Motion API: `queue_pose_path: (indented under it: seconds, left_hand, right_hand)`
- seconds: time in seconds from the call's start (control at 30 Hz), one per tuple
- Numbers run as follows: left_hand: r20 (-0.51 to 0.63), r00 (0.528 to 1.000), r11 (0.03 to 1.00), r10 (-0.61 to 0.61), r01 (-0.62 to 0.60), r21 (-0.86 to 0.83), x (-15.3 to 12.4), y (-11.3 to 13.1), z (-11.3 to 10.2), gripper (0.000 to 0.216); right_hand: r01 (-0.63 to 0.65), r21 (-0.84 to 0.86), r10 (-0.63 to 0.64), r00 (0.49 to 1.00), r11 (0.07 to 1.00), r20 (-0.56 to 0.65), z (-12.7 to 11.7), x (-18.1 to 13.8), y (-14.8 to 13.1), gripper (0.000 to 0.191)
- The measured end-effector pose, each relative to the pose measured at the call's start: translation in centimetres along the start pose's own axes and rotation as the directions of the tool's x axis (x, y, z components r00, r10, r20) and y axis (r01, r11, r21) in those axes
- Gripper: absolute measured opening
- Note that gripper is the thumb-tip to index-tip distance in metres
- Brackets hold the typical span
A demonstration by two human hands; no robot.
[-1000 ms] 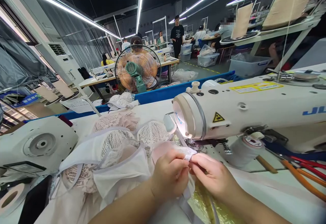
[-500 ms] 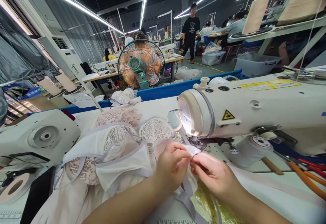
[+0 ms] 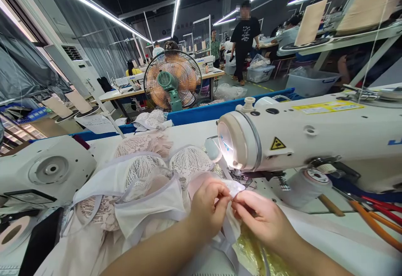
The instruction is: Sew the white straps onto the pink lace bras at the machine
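Both hands pinch a white fabric edge in front of the sewing machine head.

The left hand (image 3: 209, 211) and right hand (image 3: 262, 219) meet fingertip to fingertip, each nipping the small white fabric edge (image 3: 236, 189) between thumb and forefinger. Just beyond them stands the sewing machine (image 3: 301, 142), its lamp lit. To the left of the left hand lies a heap of lace bra cups (image 3: 147, 175). Orange-handled scissors (image 3: 375, 221) lie well to the right of the right hand.

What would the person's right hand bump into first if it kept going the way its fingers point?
The right hand points up-left at the small white fabric piece it pinches, with the left hand fingertips right against it. It would likely meet those first; depth is hard to judge.
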State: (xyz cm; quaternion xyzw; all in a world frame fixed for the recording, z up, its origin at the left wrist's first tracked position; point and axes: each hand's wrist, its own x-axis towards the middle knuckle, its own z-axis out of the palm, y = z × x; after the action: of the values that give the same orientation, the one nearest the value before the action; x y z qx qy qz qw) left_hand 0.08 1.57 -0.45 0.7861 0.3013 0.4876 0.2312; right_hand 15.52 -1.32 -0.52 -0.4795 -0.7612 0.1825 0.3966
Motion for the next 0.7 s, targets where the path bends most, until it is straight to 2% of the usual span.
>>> queue_pose_path:
  seconds: [0.27, 0.47, 0.6, 0.7]
  left_hand:
    - [0.016, 0.988, 0.985, -0.150, 0.151, -0.089, 0.11, 0.24, 0.05, 0.007]
    - [0.049, 0.932, 0.920, -0.359, 0.362, -0.150, 0.38, 0.44, 0.07, 0.005]
    - [0.055, 0.900, 0.886, -0.432, 0.435, -0.161, 0.36, 0.31, 0.10, 0.006]
    - [0.033, 0.891, 0.881, -0.452, 0.452, -0.140, 0.27, 0.36, 0.10, 0.007]
  right_hand:
    - [-0.063, 0.019, 0.062, 0.998, 0.998, 0.029, 0.10, -0.02, 0.17, 0.026]
    - [-0.167, 0.100, 0.158, 0.983, 0.981, 0.092, 0.34, 0.05, 0.45, 0.026]
    - [-0.200, 0.100, 0.188, 0.975, 0.975, 0.115, 0.41, -0.01, 0.58, 0.026]
    - [-0.164, 0.072, 0.158, 0.984, 0.984, 0.087, 0.37, -0.07, 0.50, 0.026]
